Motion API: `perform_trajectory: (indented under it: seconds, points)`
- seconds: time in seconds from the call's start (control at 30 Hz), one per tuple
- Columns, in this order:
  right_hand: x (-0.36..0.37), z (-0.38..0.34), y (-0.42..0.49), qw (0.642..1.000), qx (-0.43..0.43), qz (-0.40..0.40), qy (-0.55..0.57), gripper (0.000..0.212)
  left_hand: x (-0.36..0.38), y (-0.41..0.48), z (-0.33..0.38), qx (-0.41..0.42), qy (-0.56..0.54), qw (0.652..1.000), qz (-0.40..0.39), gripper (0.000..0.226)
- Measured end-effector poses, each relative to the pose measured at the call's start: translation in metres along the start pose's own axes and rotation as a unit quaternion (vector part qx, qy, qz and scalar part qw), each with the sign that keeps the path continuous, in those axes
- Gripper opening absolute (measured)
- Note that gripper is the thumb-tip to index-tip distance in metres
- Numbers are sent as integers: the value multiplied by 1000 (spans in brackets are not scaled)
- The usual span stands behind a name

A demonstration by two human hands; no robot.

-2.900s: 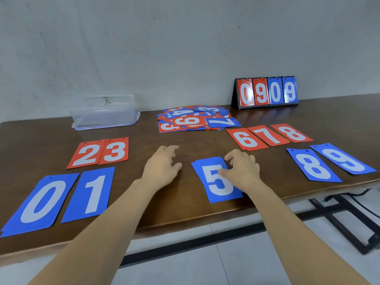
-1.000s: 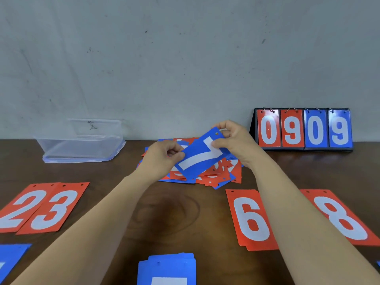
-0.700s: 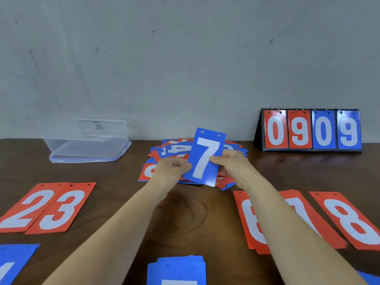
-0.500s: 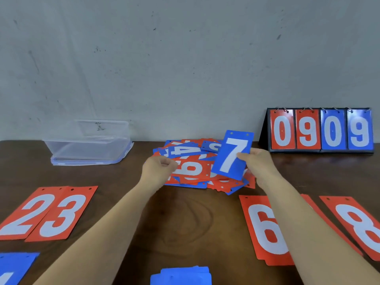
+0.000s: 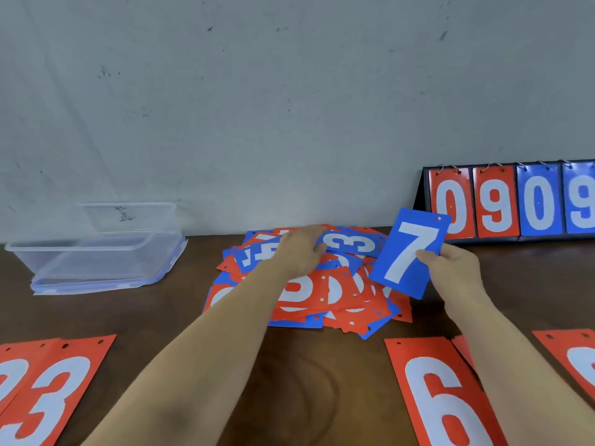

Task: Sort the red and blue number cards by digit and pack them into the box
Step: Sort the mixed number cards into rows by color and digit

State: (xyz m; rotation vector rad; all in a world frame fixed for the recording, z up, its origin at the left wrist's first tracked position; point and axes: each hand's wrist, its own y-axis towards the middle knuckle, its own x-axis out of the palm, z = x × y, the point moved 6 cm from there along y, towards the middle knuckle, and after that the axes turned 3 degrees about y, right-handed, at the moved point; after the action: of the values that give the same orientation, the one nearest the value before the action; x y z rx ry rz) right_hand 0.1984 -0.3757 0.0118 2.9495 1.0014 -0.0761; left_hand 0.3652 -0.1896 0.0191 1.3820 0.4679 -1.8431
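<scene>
My right hand (image 5: pixel 452 268) pinches a blue 7 card (image 5: pixel 409 252) and holds it upright, just right of the mixed pile of red and blue cards (image 5: pixel 322 294) at the table's middle back. My left hand (image 5: pixel 299 252) lies palm down on top of that pile, fingers touching a blue 3 card (image 5: pixel 354 244) and partly covering a blue 4 card (image 5: pixel 254 255). A clear plastic box (image 5: pixel 96 252) stands at the back left. Sorted red cards lie near me: a 3 (image 5: pixel 54 394) on the left, a 6 (image 5: pixel 441 397) on the right.
A black flip scoreboard (image 5: pixel 515 201) reading 0909 stands at the back right against the grey wall. Another red card (image 5: pixel 576 358) lies at the right edge. Bare brown tabletop (image 5: pixel 306 381) shows between my forearms.
My left hand let go of the blue 7 and moved forward onto the pile. My right hand carried the 7 to the right.
</scene>
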Motion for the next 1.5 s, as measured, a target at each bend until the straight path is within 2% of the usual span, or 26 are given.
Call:
perform_trajectory:
  seconds: [0.17, 0.3, 0.43, 0.53, 0.6, 0.7, 0.83, 1.0, 1.17, 1.2, 1.33, 1.5]
  points:
    - [-14, 1, 3, 1000, -10, 12, 0, 3, 22, 7, 10, 23, 120, 987, -108, 44]
    - [-11, -6, -3, 1000, -18, 4, -2, 3, 19, -15, 10, 54, 81, 987, -129, 46]
    - [-2, -18, -13, 999, -27, -21, 17, 3, 8, -38, -1, 41, 27, 994, -102, 33]
    - [4, -24, -17, 999, -29, -35, 19, 3, -6, -48, -9, -11, -22, 1000, -4, 24]
    - [5, -25, -17, 999, -29, -39, 20, 4, -12, -50, -13, -82, -6, 996, 44, 34]
    - [6, -24, -15, 998, -29, -43, 19, 5, -2, -41, -10, -148, 93, 985, 4, 65]
    - [3, -18, -10, 999, -32, -38, 10, 6, 8, -21, -9, -191, 114, 974, -41, 74]
    - [-1, -8, -5, 999, -20, -38, -4, 8, 9, -15, -12, -192, 65, 976, -84, 85]
    - [1, -4, -4, 999, -19, -47, -8, 7, 12, -13, -13, -180, 51, 977, -106, 70]
    - [1, -4, -4, 999, -19, -48, -6, 7, 13, -14, -13, -182, 46, 977, -104, 72]
    - [4, -5, -6, 998, -18, -54, -2, 7, 13, -21, -7, -196, 51, 975, -91, 102]
    - [5, -6, -6, 998, -26, -62, -2, 9, 12, -15, -4, -185, 54, 976, -105, 95]
